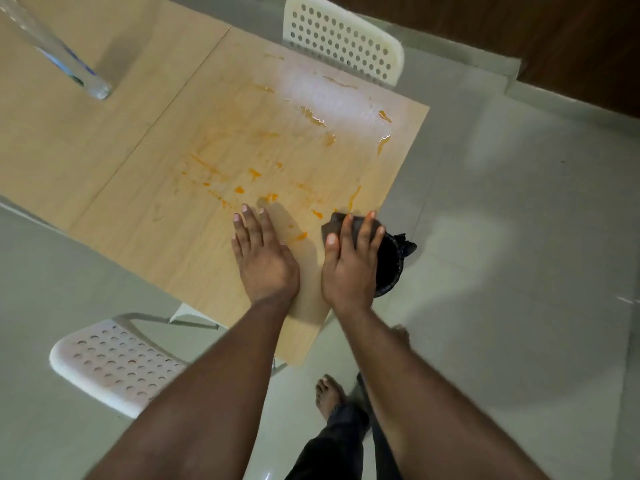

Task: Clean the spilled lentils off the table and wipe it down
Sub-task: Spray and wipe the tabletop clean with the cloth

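Observation:
Orange lentil smears [254, 173] and wet streaks cover the right part of the light wooden table [138, 150]. My left hand [263, 258] lies flat on the tabletop near the front edge, fingers together and holding nothing. To its right, my right hand [349, 268] presses down on a dark cloth [334, 225] at the table's right edge. A black bin [391, 265] with a black liner stands on the floor just below that edge, partly hidden by my right hand.
A clear plastic bottle [69, 64] stands at the table's far left. One white perforated chair [343, 36] sits at the far side, another [114, 362] at the near left. My bare foot [329, 393] is on the pale tiled floor.

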